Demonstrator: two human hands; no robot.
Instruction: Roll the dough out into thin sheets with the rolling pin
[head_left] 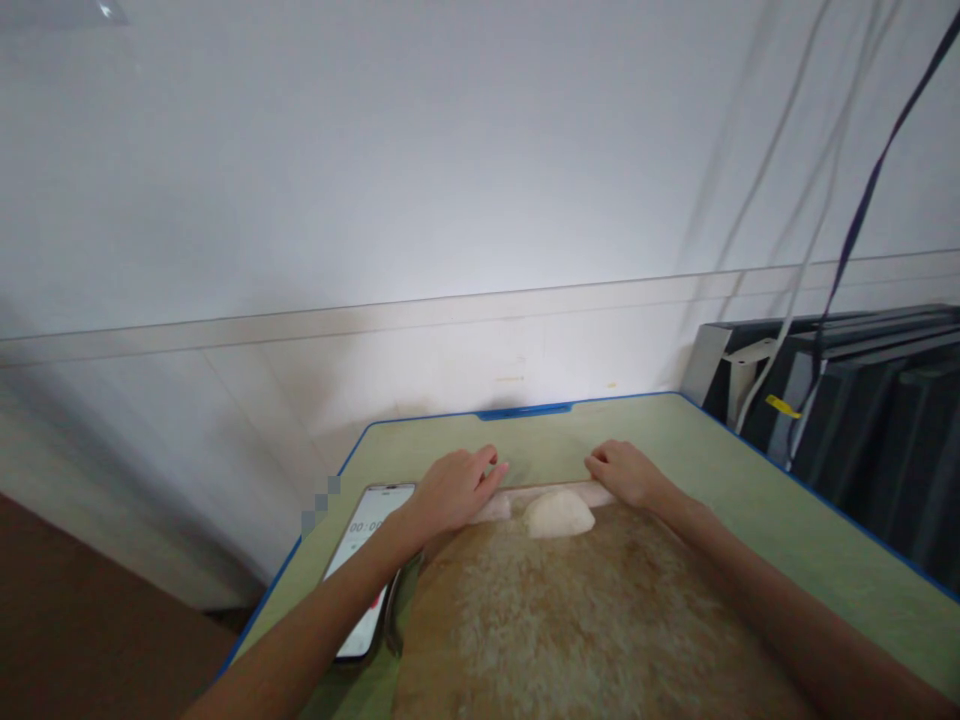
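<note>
A brown board (570, 620) with whitish, worn-looking patches lies in front of me. Near its far edge sits a rounded, off-white lump that looks like dough (561, 514). Just behind the lump runs a pale, bar-like strip (517, 500); whether it is a rod or part of the board's edge, I cannot tell. My left hand (459, 487) is at the strip's left end, fingers curled down. At the right end my right hand (624, 472) is closed, knuckles up. What lies under both palms is hidden.
A phone (367, 570) showing a timer lies left of the board, partly behind my left forearm, with a dark curved item (392, 620) beside it. The blue-edged green table (750, 480) meets a white wall (450, 180). Dark panels (885, 420) and hanging cables (847, 240) stand right.
</note>
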